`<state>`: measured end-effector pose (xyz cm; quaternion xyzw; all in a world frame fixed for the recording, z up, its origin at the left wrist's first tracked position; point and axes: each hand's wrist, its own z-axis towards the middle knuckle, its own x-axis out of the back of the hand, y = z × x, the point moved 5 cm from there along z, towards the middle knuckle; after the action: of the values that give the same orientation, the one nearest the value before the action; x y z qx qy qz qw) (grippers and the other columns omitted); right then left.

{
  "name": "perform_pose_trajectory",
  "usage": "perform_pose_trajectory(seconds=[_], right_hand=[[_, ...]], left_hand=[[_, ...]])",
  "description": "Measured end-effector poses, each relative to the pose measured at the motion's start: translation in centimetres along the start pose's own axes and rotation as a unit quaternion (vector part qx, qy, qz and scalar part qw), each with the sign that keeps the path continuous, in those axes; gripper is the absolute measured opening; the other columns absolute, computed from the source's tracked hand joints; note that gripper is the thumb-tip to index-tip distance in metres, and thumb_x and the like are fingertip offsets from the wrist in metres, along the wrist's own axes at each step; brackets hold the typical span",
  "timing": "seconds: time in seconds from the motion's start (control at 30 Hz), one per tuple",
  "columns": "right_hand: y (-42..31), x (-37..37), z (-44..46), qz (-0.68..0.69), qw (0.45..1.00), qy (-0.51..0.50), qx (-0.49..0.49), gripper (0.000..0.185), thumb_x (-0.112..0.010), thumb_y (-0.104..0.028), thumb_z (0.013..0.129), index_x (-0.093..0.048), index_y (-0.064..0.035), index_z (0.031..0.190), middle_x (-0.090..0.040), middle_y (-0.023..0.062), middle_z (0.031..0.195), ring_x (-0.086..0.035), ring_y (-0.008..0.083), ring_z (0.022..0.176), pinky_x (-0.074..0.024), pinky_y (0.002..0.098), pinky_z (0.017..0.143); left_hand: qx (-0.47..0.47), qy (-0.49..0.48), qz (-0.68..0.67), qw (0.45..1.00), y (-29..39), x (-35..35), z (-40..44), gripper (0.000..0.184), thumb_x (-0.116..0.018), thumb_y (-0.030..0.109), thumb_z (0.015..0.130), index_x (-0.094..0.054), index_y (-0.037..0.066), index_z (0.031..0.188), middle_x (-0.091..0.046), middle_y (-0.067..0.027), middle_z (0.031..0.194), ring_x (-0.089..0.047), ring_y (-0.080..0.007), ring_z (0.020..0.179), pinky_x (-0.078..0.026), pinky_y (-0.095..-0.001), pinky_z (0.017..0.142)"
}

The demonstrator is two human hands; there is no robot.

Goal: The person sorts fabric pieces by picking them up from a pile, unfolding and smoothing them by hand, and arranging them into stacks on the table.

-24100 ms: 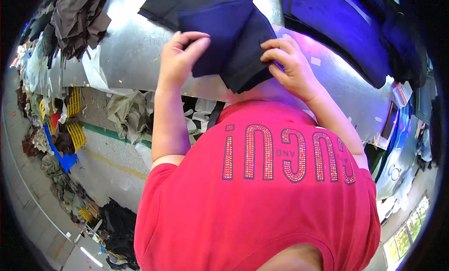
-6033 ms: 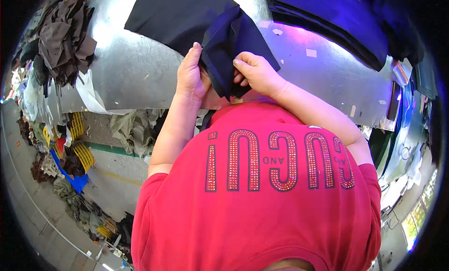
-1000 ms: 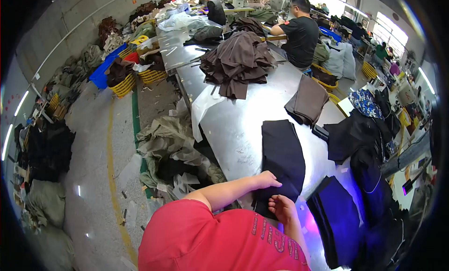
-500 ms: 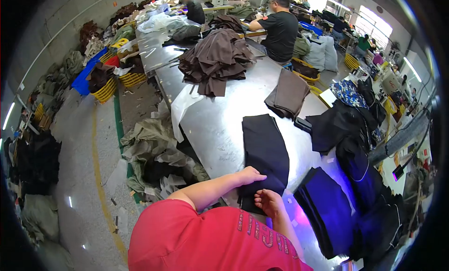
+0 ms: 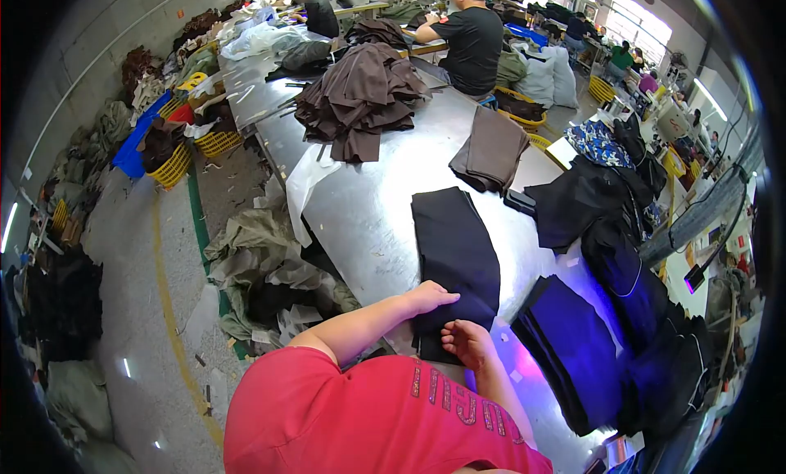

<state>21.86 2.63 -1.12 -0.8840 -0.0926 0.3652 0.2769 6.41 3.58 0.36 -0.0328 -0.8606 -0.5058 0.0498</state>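
A stack of folded black fabric panels (image 5: pixel 458 249) lies on the metal table in front of me. My left hand (image 5: pixel 432 297) is on the stack's near part, its fingers pressed together against the dark cloth. By the near right edge of the same stack is my right hand (image 5: pixel 468 341), its fingers curled inward; whatever they grip, if anything, I cannot make out. To the right of it lies another stack of black panels (image 5: pixel 565 343), lit blue-violet. A stack of brown fabric panels (image 5: pixel 491 149) sits beyond the black one.
A heap of brown fabric (image 5: pixel 360 93) covers part of the metal table (image 5: pixel 368 228). Black garments (image 5: pixel 573 208) pile along the right side. A person in a black shirt (image 5: pixel 475 48) sits at the far side. Yellow baskets (image 5: pixel 170 169) and loose olive cloth (image 5: pixel 262 245) are at the left.
The whole view has shifted slightly, so things appear a little further left and up. Both hands stay at the near part of the black stack, with hardly any change in pose.
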Motion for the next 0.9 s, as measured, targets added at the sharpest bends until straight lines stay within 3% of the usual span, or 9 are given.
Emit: perform_pose_trajectory(seconds=[0.2,0.3,0.47,0.57,0.63,0.73,0.8,0.83,0.9], right_hand=[[-0.2,-0.3,-0.2,0.005,1.0,0.004,-0.001,0.023,-0.048,-0.02,0.087,-0.055,0.0009,0.09,-0.061,0.0101,0.081,-0.06,0.0188,0.068,-0.05,0.0298,0.062],[-0.1,-0.1,0.0,-0.001,1.0,0.011,-0.001,0.022,-0.048,-0.021,0.087,-0.056,0.0001,0.089,-0.06,0.0098,0.08,-0.059,0.0182,0.067,-0.05,0.0296,0.063],[0.0,-0.1,0.0,-0.011,0.999,0.034,0.0,0.022,-0.048,-0.021,0.086,-0.056,-0.0006,0.086,-0.06,0.0085,0.076,-0.058,0.0175,0.063,-0.0495,0.029,0.061],[0.1,0.3,0.7,-0.035,0.999,0.022,-0.026,0.022,-0.049,-0.022,0.084,-0.056,-0.0011,0.083,-0.059,0.0077,0.073,-0.056,0.0165,0.06,-0.0485,0.028,0.058],[0.6,1.2,1.6,-0.044,0.998,-0.047,0.002,0.022,-0.047,-0.022,0.085,-0.056,-0.0013,0.082,-0.059,0.0076,0.074,-0.056,0.0161,0.061,-0.0471,0.0269,0.056],[0.2,0.2,0.6,-0.04,0.997,0.062,0.002,0.022,-0.048,-0.023,0.085,-0.056,-0.0027,0.082,-0.058,0.0073,0.072,-0.055,0.0156,0.06,-0.0458,0.0259,0.054],[0.4,-0.2,1.2,-0.045,0.995,0.084,-0.012,0.022,-0.048,-0.024,0.084,-0.056,-0.003,0.083,-0.058,0.0071,0.072,-0.055,0.0155,0.059,-0.0456,0.0254,0.053],[0.2,-0.1,1.6,-0.043,0.995,0.086,-0.012,0.022,-0.048,-0.023,0.084,-0.056,-0.0032,0.082,-0.058,0.0071,0.071,-0.055,0.0155,0.059,-0.0456,0.0254,0.053],[0.0,0.6,0.9,-0.036,0.994,0.105,-0.006,0.021,-0.048,-0.023,0.084,-0.056,-0.0036,0.082,-0.058,0.007,0.071,-0.055,0.0156,0.059,-0.0455,0.0254,0.053]], left_hand=[[0.011,-0.013,-0.012,1.0,1.5,0.3,-1.3,0.034,-0.063,0.037,0.078,-0.063,0.004,0.067,-0.053,0.0017,0.06,-0.043,-0.0065,0.055,-0.038,-0.0251,0.053],[-0.027,-0.034,0.104,0.994,1.9,0.4,-1.4,0.032,-0.066,0.032,0.075,-0.063,0.001,0.075,-0.058,-0.0013,0.069,-0.05,-0.0094,0.063,-0.042,-0.027,0.061],[-0.112,-0.098,0.108,0.983,0.6,0.2,-0.9,0.033,-0.07,0.028,0.068,-0.061,-0.001,0.082,-0.062,-0.0067,0.077,-0.055,-0.0139,0.072,-0.044,-0.0296,0.069],[-0.199,-0.052,0.151,0.967,0.1,0.1,0.1,0.039,-0.072,0.023,0.059,-0.062,0.0,0.09,-0.064,-0.0154,0.082,-0.061,-0.0246,0.074,-0.047,-0.0344,0.07],[-0.155,-0.045,0.175,0.971,0.6,-0.2,-0.5,0.038,-0.071,0.021,0.058,-0.062,0.001,0.088,-0.062,-0.0183,0.083,-0.061,-0.0282,0.077,-0.047,-0.0357,0.07],[-0.163,-0.022,0.186,0.969,-0.2,-0.2,0.4,0.035,-0.074,0.02,0.056,-0.065,0.004,0.086,-0.063,-0.0158,0.082,-0.061,-0.0286,0.077,-0.047,-0.0362,0.071],[-0.118,-0.04,0.163,0.979,-0.3,-0.4,0.4,0.048,-0.076,0.019,0.055,-0.062,0.008,0.1,-0.063,-0.0155,0.09,-0.06,-0.0289,0.084,-0.047,-0.0351,0.075],[-0.115,-0.034,0.161,0.98,-0.6,0.0,0.5,0.048,-0.076,0.019,0.055,-0.062,0.008,0.1,-0.063,-0.0155,0.09,-0.06,-0.0289,0.084,-0.047,-0.0351,0.075],[-0.177,-0.008,0.144,0.974,-0.3,-0.4,0.5,0.059,-0.077,0.018,0.055,-0.057,0.008,0.11,-0.06,-0.0174,0.099,-0.057,-0.0296,0.092,-0.045,-0.0349,0.08]])
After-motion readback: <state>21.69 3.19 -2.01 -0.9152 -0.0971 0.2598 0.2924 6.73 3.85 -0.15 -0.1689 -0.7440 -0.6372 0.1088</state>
